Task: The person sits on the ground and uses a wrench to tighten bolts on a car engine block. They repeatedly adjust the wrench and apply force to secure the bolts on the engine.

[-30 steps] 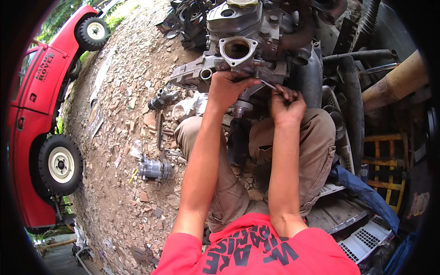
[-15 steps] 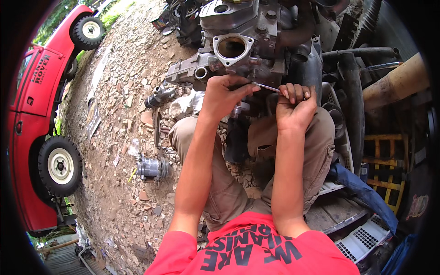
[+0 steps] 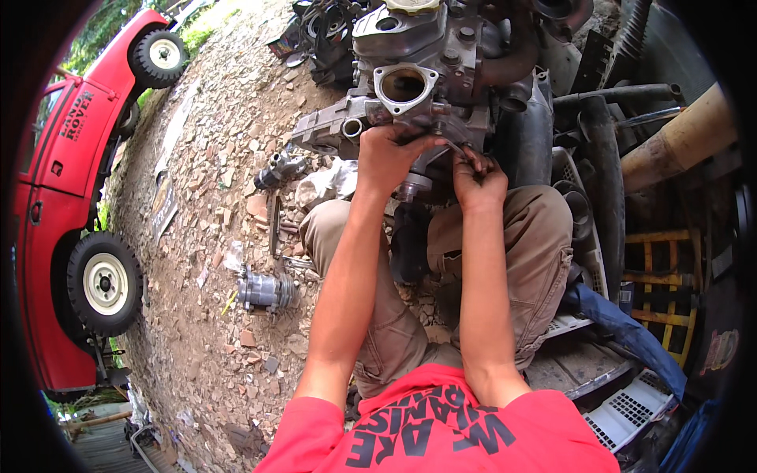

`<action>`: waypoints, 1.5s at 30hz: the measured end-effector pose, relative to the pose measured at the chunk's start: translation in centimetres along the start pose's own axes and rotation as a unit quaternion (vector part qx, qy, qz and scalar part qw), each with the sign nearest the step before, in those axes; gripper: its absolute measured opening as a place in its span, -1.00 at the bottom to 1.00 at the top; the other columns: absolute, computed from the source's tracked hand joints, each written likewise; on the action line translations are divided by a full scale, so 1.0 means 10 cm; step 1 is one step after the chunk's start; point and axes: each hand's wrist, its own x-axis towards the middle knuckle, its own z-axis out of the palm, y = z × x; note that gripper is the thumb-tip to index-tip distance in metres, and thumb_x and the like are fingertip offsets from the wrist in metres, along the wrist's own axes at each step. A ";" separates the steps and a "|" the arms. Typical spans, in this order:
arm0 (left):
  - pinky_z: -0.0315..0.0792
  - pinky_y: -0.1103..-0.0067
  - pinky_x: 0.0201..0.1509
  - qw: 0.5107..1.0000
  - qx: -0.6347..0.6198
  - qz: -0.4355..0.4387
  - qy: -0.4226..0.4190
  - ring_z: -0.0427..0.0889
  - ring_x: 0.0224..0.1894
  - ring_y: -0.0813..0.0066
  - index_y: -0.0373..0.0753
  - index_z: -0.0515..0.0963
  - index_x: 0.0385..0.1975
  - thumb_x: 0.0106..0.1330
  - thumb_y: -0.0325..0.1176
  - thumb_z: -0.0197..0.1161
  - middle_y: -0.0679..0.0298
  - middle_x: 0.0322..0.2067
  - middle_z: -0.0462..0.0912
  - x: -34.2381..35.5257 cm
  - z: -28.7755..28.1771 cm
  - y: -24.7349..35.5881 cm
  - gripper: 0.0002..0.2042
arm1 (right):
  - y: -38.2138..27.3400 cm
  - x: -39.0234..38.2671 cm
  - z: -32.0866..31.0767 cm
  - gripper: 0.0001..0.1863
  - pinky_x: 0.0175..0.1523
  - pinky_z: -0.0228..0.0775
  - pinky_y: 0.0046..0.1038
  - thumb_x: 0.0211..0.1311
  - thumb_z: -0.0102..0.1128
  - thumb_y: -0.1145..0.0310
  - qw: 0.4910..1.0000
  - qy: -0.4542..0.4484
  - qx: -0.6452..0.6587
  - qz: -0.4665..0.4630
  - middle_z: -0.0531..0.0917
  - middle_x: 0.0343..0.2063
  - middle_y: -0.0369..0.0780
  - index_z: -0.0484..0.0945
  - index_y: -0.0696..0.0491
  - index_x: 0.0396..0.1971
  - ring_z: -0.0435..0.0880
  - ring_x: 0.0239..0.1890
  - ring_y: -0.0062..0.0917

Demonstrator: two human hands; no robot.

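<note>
Both of my hands work low on the front of a greasy metal engine. My left hand is closed, thumb and fingers pinched just below the three-cornered port flange; what its fingertips hold is hidden. My right hand is curled round a slim metal wrench, whose visible end reaches toward my left thumb. Its exact contact with the engine cannot be made out. Beneath my hands a round metal pulley-like part shows on the engine.
A compressor-like metal part lies on the stony ground at left, with a black hose fitting farther up. Black pipes, a bamboo pole and a white plastic crate crowd the right. A red vehicle stands far left.
My right hand has swung left and slightly down, closer to my left hand, and the wrench has turned with it. My left hand stays almost where it was at the engine.
</note>
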 end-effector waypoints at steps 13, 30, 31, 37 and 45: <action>0.22 0.69 -0.62 0.990 0.003 -0.098 -0.105 0.37 -0.66 0.80 -0.39 0.70 -0.35 0.17 -0.34 0.45 0.40 -0.71 0.54 -0.01 -0.12 0.18 -0.79 | 0.21 -0.72 0.61 -0.56 -0.33 0.15 -0.41 0.53 -0.18 0.10 0.927 -0.171 -0.282 -0.178 0.01 -0.73 -0.38 0.10 -0.07 -0.60 0.03 -0.60 -0.57; 0.45 0.69 -0.39 1.000 0.002 -0.028 -0.010 0.56 -0.49 0.77 -0.39 0.70 -0.44 0.00 -0.44 0.55 0.26 -0.55 0.72 -0.03 0.01 0.02 -0.81 | 0.15 0.10 -0.38 -0.74 -0.12 0.39 -0.40 0.29 -0.21 0.50 0.984 -0.148 0.095 0.021 0.18 -0.72 -0.34 0.19 -0.03 -0.63 0.24 -0.62 -0.57; 0.45 0.69 -0.39 1.000 0.000 -0.008 -0.006 0.56 -0.50 0.76 -0.39 0.70 -0.44 -0.01 -0.44 0.55 0.26 -0.55 0.73 -0.02 0.01 -0.02 -0.80 | 0.17 0.09 -0.41 -0.74 -0.09 0.40 -0.39 0.29 -0.21 0.49 0.989 -0.120 0.078 0.023 0.19 -0.71 -0.35 0.20 -0.03 -0.63 0.26 -0.61 -0.57; 0.36 0.67 -0.48 0.999 0.029 0.028 -0.003 0.45 -0.57 0.76 -0.36 0.72 -0.44 0.02 -0.40 0.54 0.36 -0.61 0.67 0.03 -0.01 -0.01 -0.81 | 0.22 0.15 -0.40 -0.72 -0.03 0.41 -0.36 0.37 -0.23 0.43 0.999 0.031 -0.017 0.019 0.25 -0.70 -0.37 0.24 -0.02 -0.61 0.36 -0.54 -0.56; 0.42 0.65 -0.44 1.000 0.022 0.003 -0.014 0.50 -0.54 0.73 -0.40 0.70 -0.39 -0.01 -0.34 0.57 0.23 -0.56 0.72 0.04 -0.05 -0.12 -0.72 | 0.11 -0.65 0.56 -0.60 -0.14 0.33 -0.25 0.44 -0.10 0.23 0.968 -0.097 -0.198 -0.121 0.14 -0.71 -0.32 0.15 -0.05 -0.66 0.18 -0.58 -0.54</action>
